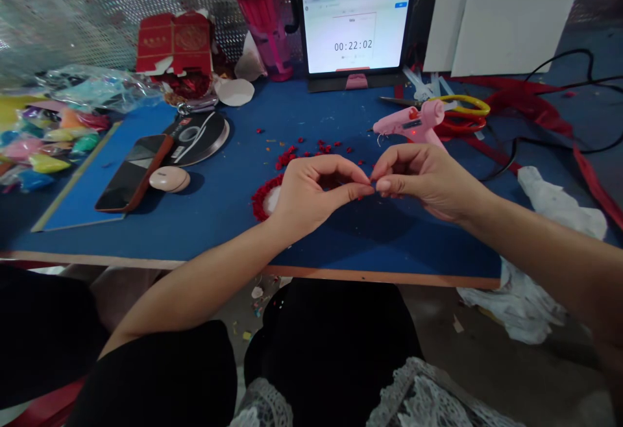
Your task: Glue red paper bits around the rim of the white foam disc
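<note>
Pink glue gun [407, 122] beyond the hands [431, 177]

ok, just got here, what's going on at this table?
A person is working with fingertips close together: left hand and right hand almost meet over the table. Anything between them is too small to make out. A white disc with a red rim lies partly hidden behind the left hand, with loose red bits scattered just beyond. The glue gun is behind the right hand, red light on, not held. The tablet reads 00:22:02.
</note>
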Demonstrator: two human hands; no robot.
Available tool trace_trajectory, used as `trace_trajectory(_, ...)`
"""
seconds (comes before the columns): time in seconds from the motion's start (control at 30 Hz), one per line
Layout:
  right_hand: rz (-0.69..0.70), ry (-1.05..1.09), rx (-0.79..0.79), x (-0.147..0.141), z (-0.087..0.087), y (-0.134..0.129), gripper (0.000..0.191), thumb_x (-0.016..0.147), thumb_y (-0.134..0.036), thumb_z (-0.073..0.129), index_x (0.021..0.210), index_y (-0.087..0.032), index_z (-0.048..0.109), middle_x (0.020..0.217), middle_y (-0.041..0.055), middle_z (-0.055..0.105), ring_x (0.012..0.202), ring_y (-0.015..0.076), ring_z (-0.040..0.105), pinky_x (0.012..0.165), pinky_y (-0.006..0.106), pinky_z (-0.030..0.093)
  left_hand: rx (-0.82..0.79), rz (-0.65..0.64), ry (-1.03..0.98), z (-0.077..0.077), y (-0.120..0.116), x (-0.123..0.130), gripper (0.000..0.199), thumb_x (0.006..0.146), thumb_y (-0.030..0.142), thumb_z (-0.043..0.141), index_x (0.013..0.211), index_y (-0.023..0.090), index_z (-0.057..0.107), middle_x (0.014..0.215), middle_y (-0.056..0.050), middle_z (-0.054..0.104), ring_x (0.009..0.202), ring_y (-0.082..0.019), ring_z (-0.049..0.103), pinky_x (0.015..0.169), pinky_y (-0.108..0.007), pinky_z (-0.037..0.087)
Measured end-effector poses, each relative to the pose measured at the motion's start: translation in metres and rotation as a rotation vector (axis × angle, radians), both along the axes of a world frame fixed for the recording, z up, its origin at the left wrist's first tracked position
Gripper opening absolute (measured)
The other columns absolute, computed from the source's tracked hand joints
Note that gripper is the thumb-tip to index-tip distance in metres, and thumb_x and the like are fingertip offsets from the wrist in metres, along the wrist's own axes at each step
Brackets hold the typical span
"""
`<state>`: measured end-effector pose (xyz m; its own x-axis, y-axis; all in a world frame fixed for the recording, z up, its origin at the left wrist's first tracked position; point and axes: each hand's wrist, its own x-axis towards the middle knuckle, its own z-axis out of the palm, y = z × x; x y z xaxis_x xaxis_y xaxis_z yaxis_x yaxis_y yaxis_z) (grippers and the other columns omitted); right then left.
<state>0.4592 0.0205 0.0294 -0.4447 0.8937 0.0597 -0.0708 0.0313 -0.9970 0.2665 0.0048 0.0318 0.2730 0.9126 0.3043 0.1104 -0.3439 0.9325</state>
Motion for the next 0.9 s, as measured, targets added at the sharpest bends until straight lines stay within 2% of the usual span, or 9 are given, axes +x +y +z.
trace_trajectory(0.1, 0.031, -0.046, -0.033, 0.001, 0.001, -0.001, 0.031, 0.055, -0.035, 0.091, 0.073, -0.019, 0.07, 0.06, -0.0018, 0.065, 0.053, 0.0089, 0.056, 0.047, 0.021, 0.043, 0.056, -0.002, 0.039, 0.001, 0.0, -0.002, 0.018, 0.073, 0.034, 0.083, 0.071, 0.018, 0.074, 0.073, -0.002, 0.073, 0.067, -0.013, 0.066, 0.066, -0.024, 0.054)
trace_trajectory(0.2, 0.046, -0.095, -0.055, 0.001, 0.001, -0.002, 0.035, 0.052, -0.032, 0.092, 0.078, -0.02, 0.072, 0.061, -0.0017, 0.067, 0.053, 0.0098, 0.059, 0.048, 0.022, 0.045, 0.143, -0.01, 0.096, 0.003, 0.0, -0.003, 0.011, 0.075, 0.026, 0.081, 0.071, 0.019, 0.073, 0.074, -0.001, 0.073, 0.069, -0.013, 0.066, 0.068, -0.024, 0.054)
trace_trajectory(0.33, 0.128, -0.132, 0.007, 0.002, 0.001, -0.002, 0.026, 0.059, -0.038, 0.089, 0.069, -0.021, 0.072, 0.06, -0.0013, 0.066, 0.053, 0.0099, 0.057, 0.05, 0.024, 0.046, 0.207, -0.002, 0.117, 0.004, -0.001, -0.003, 0.008, 0.076, 0.015, 0.077, 0.071, 0.021, 0.074, 0.077, 0.0, 0.073, 0.071, -0.013, 0.066, 0.07, -0.024, 0.055)
trace_trajectory(0.43, 0.102, -0.126, 0.087, 0.003, 0.002, -0.001, 0.025, 0.064, -0.04, 0.086, 0.069, -0.021, 0.071, 0.064, -0.001, 0.065, 0.058, 0.0106, 0.058, 0.056, 0.026, 0.047, 0.142, 0.026, 0.08, 0.003, 0.001, -0.003, 0.006, 0.076, 0.016, 0.077, 0.073, 0.021, 0.075, 0.077, 0.0, 0.074, 0.07, -0.012, 0.067, 0.069, -0.023, 0.055)
trace_trajectory(0.53, 0.026, -0.074, 0.149, 0.003, 0.003, 0.001, 0.024, 0.068, -0.04, 0.084, 0.07, -0.02, 0.07, 0.071, -0.0001, 0.065, 0.067, 0.0115, 0.059, 0.064, 0.028, 0.049, 0.026, 0.029, 0.027, 0.0, 0.003, -0.003, 0.007, 0.076, 0.025, 0.079, 0.076, 0.019, 0.075, 0.075, -0.002, 0.074, 0.068, -0.013, 0.068, 0.065, -0.023, 0.056)
trace_trajectory(0.67, -0.018, 0.026, 0.174, 0.001, 0.005, 0.0, 0.025, 0.072, -0.037, 0.082, 0.066, -0.02, 0.065, 0.085, 0.0021, 0.067, 0.079, 0.0129, 0.062, 0.073, 0.029, 0.051, -0.177, -0.084, -0.085, -0.004, 0.005, -0.001, 0.022, 0.072, 0.036, 0.083, 0.077, 0.017, 0.074, 0.07, -0.002, 0.073, 0.065, -0.014, 0.069, 0.06, -0.022, 0.056)
trace_trajectory(0.8, 0.055, 0.086, 0.126, 0.0, 0.006, -0.004, 0.026, 0.077, -0.035, 0.079, 0.067, -0.019, 0.061, 0.084, 0.0021, 0.069, 0.07, 0.0112, 0.062, 0.066, 0.029, 0.052, -0.331, -0.176, -0.164, -0.007, 0.004, 0.002, 0.027, 0.068, 0.038, 0.086, 0.076, 0.016, 0.073, 0.073, -0.004, 0.075, 0.065, -0.013, 0.071, 0.058, -0.02, 0.056)
trace_trajectory(0.9, 0.05, 0.087, 0.135, 0.0, 0.005, -0.004, 0.023, 0.077, -0.034, 0.079, 0.07, -0.02, 0.062, 0.076, 0.0004, 0.068, 0.064, 0.0097, 0.059, 0.062, 0.026, 0.051, -0.357, -0.191, -0.174, -0.007, 0.004, 0.002, 0.026, 0.067, 0.037, 0.086, 0.076, 0.016, 0.073, 0.073, -0.003, 0.075, 0.064, -0.013, 0.071, 0.056, -0.019, 0.056)
